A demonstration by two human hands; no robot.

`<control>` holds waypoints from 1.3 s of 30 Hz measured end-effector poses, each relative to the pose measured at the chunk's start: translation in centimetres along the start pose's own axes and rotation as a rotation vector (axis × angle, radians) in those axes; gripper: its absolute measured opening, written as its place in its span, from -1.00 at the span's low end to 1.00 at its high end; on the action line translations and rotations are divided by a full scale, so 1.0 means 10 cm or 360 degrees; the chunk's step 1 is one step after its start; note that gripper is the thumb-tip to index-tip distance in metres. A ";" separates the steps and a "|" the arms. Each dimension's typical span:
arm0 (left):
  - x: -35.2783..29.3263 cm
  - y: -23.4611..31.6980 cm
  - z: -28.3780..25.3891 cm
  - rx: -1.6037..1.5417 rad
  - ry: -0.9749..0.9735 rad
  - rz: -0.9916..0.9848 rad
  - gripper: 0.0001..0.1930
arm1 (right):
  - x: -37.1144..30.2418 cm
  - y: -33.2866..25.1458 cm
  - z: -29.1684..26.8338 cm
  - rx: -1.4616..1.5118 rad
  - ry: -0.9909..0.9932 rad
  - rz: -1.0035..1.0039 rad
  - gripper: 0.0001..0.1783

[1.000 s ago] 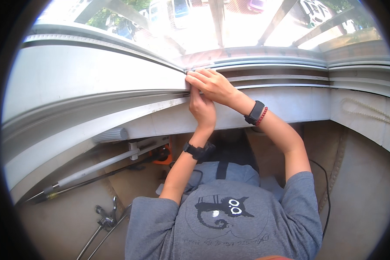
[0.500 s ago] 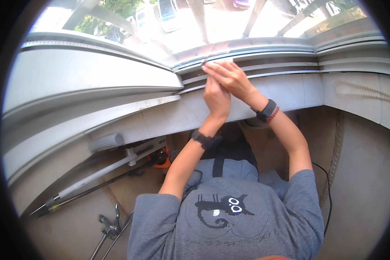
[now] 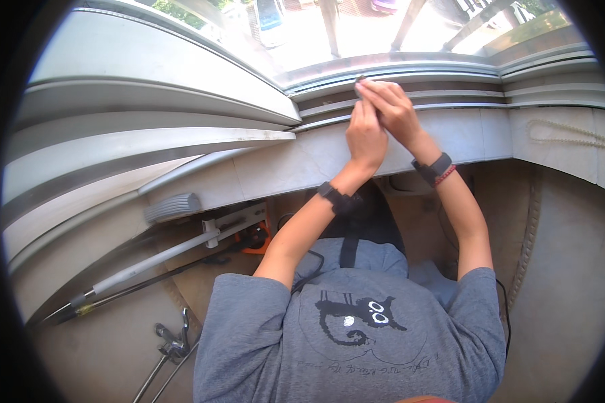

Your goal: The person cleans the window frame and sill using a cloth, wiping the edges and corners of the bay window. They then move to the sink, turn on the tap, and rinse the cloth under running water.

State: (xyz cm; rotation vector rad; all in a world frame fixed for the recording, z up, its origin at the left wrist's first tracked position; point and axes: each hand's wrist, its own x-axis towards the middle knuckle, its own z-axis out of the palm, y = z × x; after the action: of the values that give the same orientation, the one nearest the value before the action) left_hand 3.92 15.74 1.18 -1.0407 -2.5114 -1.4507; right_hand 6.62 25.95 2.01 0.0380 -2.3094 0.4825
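Observation:
Both hands meet over the sliding-window track point(image 3: 450, 95) at the sill. My right hand point(image 3: 400, 114) is closed, its fingertips pinched near a small dark piece point(image 3: 360, 78) that is too small to name. Just below and to its left, my left hand point(image 3: 367, 138) is also closed, its fingertips raised against the right hand's fingers. Whatever lies between the fingers is hidden. The metal rails run beneath and behind both hands, with dark grooves between them. Dark bands circle both wrists.
White sliding window frames point(image 3: 161, 114) reach in from the left. A pale tiled sill point(image 3: 450, 134) lies nearer me, with a beaded cord point(image 3: 571, 134) at its right. Below left are a grey ridged block point(image 3: 173, 207), a grey pole point(image 3: 151, 262) and a metal stand point(image 3: 175, 346).
My two hands, still together, have shifted to the right along the track, taking the small dark piece with them. The view has also shifted slightly.

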 end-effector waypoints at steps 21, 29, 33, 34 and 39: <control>0.03 -0.13 -0.34 0.0004 0.0024 -0.0134 -0.70 | 0.22 -0.23 0.26 0.0137 -0.0228 -0.0094 -0.51; 0.02 -0.44 -0.60 0.0255 0.0043 -0.0013 -0.66 | 0.33 -0.47 0.59 0.0276 -0.0193 -0.0079 -0.47; 0.02 -0.34 -0.51 0.0168 0.0039 -0.0067 -0.63 | 0.29 -0.38 0.50 0.0188 -0.0231 -0.0158 -0.47; 0.03 -0.32 -0.47 0.0141 0.0020 -0.0028 -0.63 | 0.27 -0.35 0.43 0.0163 -0.0220 -0.0142 -0.47; 0.04 -0.25 -0.34 0.0098 -0.0034 0.0027 -0.63 | 0.20 -0.24 0.30 -0.0015 -0.0098 -0.0133 -0.53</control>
State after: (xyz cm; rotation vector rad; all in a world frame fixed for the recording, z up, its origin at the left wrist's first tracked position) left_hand 1.30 12.48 1.34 -1.0705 -2.5382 -1.3557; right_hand 3.55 22.95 2.31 0.1463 -2.3596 0.4337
